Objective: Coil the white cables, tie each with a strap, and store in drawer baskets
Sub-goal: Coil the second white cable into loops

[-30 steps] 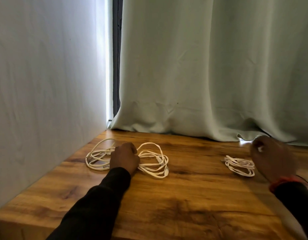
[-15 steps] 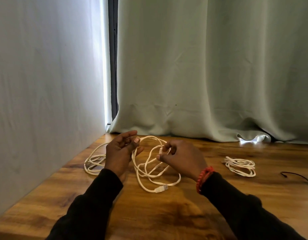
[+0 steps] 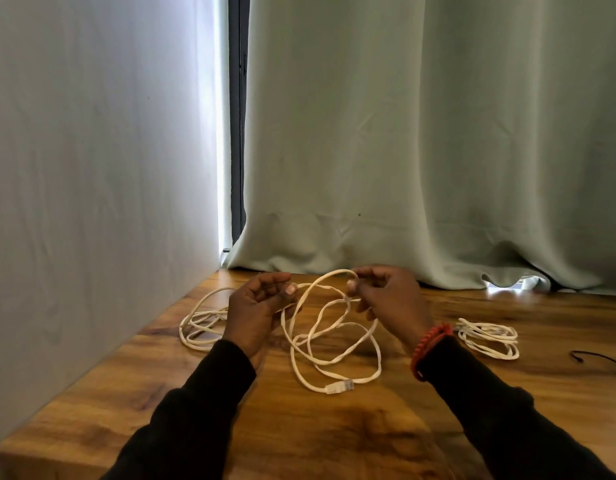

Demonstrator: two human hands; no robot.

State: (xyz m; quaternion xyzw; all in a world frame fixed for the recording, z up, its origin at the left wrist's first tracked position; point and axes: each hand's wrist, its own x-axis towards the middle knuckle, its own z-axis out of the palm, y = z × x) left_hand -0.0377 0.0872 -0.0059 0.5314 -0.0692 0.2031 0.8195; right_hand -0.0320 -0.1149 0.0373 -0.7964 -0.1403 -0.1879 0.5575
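Two raised hands, left hand (image 3: 256, 306) and right hand (image 3: 386, 296) pinching white cable (image 3: 334, 341)

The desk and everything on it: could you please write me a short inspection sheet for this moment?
Surface: wooden desk, grain visible.
Job's things: loose white flat cable sprawled at centre, its plug lying on the desk; small coiled white cable at right; no strap, drawer or basket seen.
Clutter: nothing seen.
Grippers: left hand and right hand each pinch the loose white flat cable above the desk.
Cables: thin black lead at the right edge.
Surroundings: pale curtain behind, white wall left.
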